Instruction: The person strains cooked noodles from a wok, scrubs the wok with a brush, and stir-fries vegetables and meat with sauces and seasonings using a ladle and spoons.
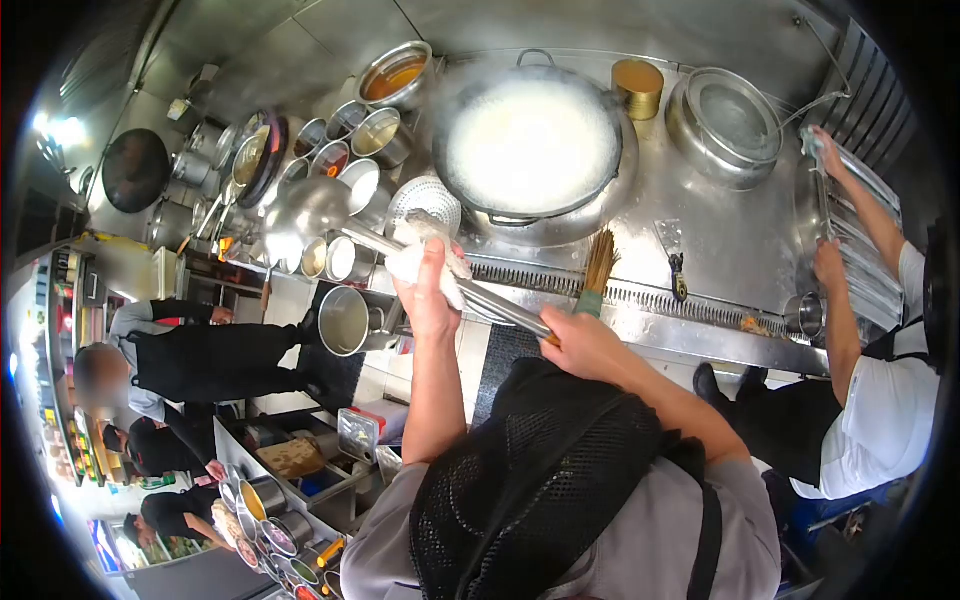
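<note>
A large metal ladle (308, 207) is held slantwise across my body, its round bowl at the upper left. My left hand (432, 300) is closed around a stained white cloth (412, 262) wrapped about the ladle's shaft. Lower down, my right hand (578, 345) grips the end of the handle. Just beyond that hand is a bamboo brush (602, 262) with a green binding; I cannot tell whether the hand touches it. Ahead, a wok (447, 180) holds white, foamy, steaming liquid. A perforated skimmer (428, 198) sits behind the left hand.
Metal pots and tins (383, 138) crowd the left of the stove. To the right are a gold tin (638, 88), a large basin (722, 130) and scissors (679, 275). A co-worker (870, 400) handles metal racks at right; other people stand at left.
</note>
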The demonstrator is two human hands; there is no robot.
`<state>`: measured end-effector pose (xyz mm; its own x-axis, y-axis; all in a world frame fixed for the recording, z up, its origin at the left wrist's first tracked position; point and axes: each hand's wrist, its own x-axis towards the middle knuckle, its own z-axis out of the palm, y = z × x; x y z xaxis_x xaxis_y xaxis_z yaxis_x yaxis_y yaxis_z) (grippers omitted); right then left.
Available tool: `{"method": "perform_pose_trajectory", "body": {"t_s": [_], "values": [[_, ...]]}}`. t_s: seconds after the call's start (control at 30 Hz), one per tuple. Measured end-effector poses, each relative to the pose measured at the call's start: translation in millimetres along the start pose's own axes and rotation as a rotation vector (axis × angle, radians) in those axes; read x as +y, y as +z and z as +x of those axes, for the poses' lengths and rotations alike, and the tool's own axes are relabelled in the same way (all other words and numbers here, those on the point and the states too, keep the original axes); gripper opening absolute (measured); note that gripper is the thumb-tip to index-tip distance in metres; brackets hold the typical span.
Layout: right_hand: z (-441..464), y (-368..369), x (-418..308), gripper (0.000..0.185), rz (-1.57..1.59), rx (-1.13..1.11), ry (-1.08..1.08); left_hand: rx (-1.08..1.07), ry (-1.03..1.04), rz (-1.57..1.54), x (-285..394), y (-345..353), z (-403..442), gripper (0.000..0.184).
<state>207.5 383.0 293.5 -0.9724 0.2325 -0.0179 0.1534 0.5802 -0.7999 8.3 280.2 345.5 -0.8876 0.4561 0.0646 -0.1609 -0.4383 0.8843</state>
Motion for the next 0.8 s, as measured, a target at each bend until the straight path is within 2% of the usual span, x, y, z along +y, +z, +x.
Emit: {"method": "perform_pose_trajectory", "body": {"t_s": [0.1, 0.17, 0.23, 0.3, 0.37, 0.4, 0.43, 0.5, 0.57, 0.63, 0.7, 0.8], "values": [[-24, 1, 33, 0.027, 0.036, -0.045, 0.094, 0.051, 0.020, 0.031, -4, -10, 16, 0.024], [-38, -1, 47, 0.027, 0.051, -0.070, 0.131, 0.047, -0.027, 0.167, -11, -20, 24, 0.027], [-50, -3, 51, 0.026, 0.128, 0.013, 0.207, -0.069, 0.134, 0.427, -40, -47, 34, 0.036], [-62, -4, 54, 0.025, 0.206, 0.105, 0.289, -0.136, -0.191, 0.308, -35, -53, 21, 0.036], [-74, -3, 64, 0.025, 0.238, 0.148, 0.329, -0.101, -0.257, 0.288, -43, -61, 13, 0.035], [-77, 3, 74, 0.024, 0.209, 0.299, 0.369, -0.061, -0.323, 0.270, -50, -69, 10, 0.034], [-79, 6, 83, 0.023, 0.179, 0.450, 0.407, -0.059, -0.321, 0.269, -57, -81, 5, 0.034], [-88, 1, 96, 0.022, 0.218, 0.507, 0.459, 0.008, -0.384, 0.275, -75, -115, -5, 0.037], [-99, -9, 104, 0.024, 0.171, 0.659, 0.564, 0.003, -0.426, 0.235, -90, -154, -15, 0.037], [-115, -24, 101, 0.026, 0.039, 0.709, 0.583, 0.137, -0.431, 0.107, -98, -174, -27, 0.038], [-135, -35, 107, 0.026, -0.057, 0.698, 0.584, 0.119, -0.466, 0.086, -114, -210, -28, 0.040], [-154, -70, 72, 0.039, -0.266, 0.629, 0.600, 0.152, -0.465, 0.323, -140, -247, -24, 0.040]]}}
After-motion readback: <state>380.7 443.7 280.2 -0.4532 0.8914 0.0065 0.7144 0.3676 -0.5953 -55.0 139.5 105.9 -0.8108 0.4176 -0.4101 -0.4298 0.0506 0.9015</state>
